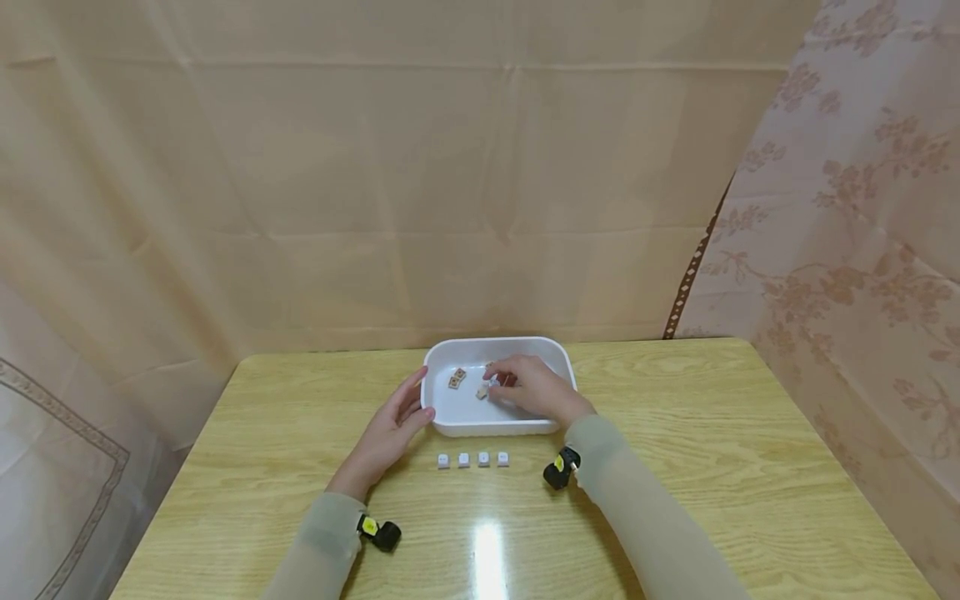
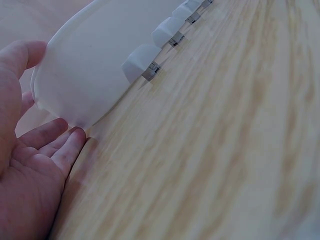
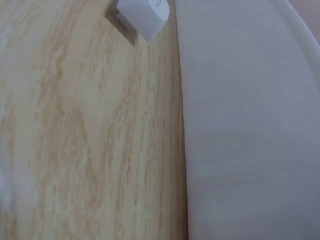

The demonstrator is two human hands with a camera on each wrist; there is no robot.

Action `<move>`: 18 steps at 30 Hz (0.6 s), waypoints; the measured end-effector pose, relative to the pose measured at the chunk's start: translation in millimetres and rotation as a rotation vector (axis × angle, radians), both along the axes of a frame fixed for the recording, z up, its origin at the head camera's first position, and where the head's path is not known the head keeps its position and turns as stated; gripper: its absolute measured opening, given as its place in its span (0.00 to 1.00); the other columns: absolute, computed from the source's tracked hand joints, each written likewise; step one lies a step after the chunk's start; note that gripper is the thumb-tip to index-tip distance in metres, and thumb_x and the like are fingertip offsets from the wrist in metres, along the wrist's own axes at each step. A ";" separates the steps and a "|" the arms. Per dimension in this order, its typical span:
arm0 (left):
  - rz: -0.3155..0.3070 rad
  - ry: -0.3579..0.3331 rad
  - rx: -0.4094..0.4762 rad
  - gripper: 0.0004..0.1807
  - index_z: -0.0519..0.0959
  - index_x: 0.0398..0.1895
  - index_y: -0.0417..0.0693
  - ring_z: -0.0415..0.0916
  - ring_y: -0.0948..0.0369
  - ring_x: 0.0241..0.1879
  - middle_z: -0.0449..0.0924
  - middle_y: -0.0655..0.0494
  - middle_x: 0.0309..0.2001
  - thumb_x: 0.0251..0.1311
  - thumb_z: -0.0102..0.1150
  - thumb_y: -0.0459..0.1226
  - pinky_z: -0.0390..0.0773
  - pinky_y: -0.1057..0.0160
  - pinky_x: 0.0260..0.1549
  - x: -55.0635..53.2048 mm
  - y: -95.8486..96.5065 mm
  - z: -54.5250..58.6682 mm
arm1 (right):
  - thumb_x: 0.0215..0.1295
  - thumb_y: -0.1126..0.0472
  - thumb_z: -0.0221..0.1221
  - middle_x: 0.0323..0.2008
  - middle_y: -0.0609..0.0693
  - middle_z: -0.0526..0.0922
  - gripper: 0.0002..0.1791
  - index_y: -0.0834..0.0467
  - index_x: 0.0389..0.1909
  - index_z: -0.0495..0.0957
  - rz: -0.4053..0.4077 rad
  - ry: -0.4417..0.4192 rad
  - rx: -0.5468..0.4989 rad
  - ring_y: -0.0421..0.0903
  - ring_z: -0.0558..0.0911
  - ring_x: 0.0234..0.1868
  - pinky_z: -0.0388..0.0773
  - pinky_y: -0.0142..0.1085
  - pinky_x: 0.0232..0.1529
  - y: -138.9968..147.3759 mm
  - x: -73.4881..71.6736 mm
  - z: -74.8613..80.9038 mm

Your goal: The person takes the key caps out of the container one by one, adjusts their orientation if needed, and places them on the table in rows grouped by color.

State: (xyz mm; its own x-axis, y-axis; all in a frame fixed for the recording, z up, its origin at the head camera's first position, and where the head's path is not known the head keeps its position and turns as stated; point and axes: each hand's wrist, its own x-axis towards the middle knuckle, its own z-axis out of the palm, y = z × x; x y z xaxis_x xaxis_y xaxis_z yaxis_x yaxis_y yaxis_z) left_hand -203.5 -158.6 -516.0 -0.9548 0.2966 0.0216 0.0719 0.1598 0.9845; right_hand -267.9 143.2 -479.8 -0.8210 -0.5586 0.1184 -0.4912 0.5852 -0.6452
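My left hand holds the left front corner of a white tray, the thumb at its rim and the other fingers along its outer side. In the left wrist view its fingertips touch the tray's wall low down, near the table. Inside the tray is my right hand, its thumb and fingers bent about a small whitish piece; whether they pinch it is too small to tell. A small beige piece lies beside the fingertips. Brown square pieces lie at the tray's left. The right wrist view shows no hand.
Several white keycaps, each on a small grey base, stand in a row before the tray, among them a leftmost keycap and a rightmost keycap. The wooden table ends at a beige curtain behind.
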 end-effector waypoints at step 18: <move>0.012 -0.005 -0.014 0.39 0.58 0.89 0.64 0.63 0.47 0.81 0.63 0.43 0.83 0.81 0.62 0.39 0.68 0.57 0.77 1.8 1.2 2.0 | 0.67 0.64 0.75 0.39 0.43 0.88 0.12 0.60 0.48 0.88 -0.102 -0.024 -0.103 0.40 0.84 0.42 0.87 0.38 0.50 -1.6 4.1 0.7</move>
